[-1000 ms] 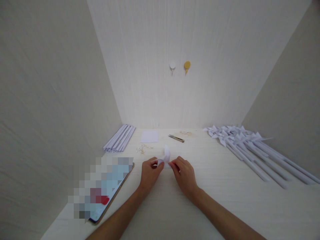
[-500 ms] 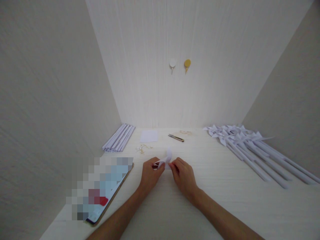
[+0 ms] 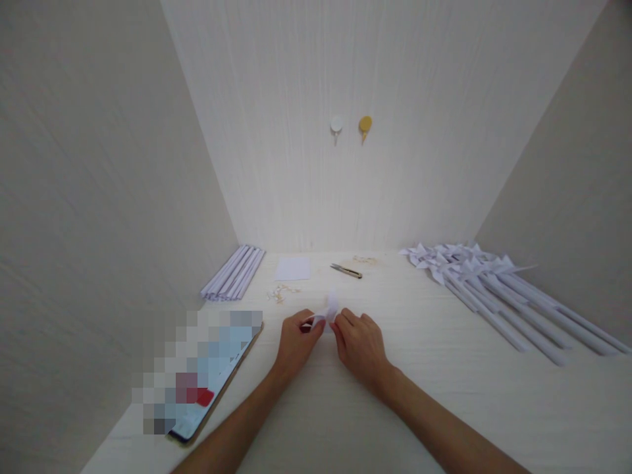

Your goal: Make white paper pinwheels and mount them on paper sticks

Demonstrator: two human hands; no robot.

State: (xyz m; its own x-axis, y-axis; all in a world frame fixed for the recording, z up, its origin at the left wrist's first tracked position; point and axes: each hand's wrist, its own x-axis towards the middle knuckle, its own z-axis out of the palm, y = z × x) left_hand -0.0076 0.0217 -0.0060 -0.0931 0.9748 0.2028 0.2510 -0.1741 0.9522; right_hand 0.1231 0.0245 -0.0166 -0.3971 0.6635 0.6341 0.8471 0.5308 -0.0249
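In the middle of the table, my left hand (image 3: 297, 342) grips a white paper pinwheel head (image 3: 332, 304) between thumb and fingers, its blades curling upward. My right hand (image 3: 359, 339) is closed, thumb and forefinger pinched together at the right side of the same paper. Whether a small part also sits in that pinch is hidden by the fingers. Beyond my hands lie small pale pieces (image 3: 281, 293), a white square sheet of paper (image 3: 292, 268) and a pair of thread snips (image 3: 346, 270).
Rolled white paper sticks (image 3: 234, 273) are stacked at the back left. Several paper pinwheels on sticks (image 3: 494, 289) lie along the right. A phone (image 3: 222, 372), partly blurred out, is at my left forearm. More small bits (image 3: 364, 261) lie near the back wall, which carries two hooks (image 3: 365, 124).
My right fingers have shifted slightly left and closer against the paper, with the hand turned a little. My left hand keeps its grip. The view has moved slightly.
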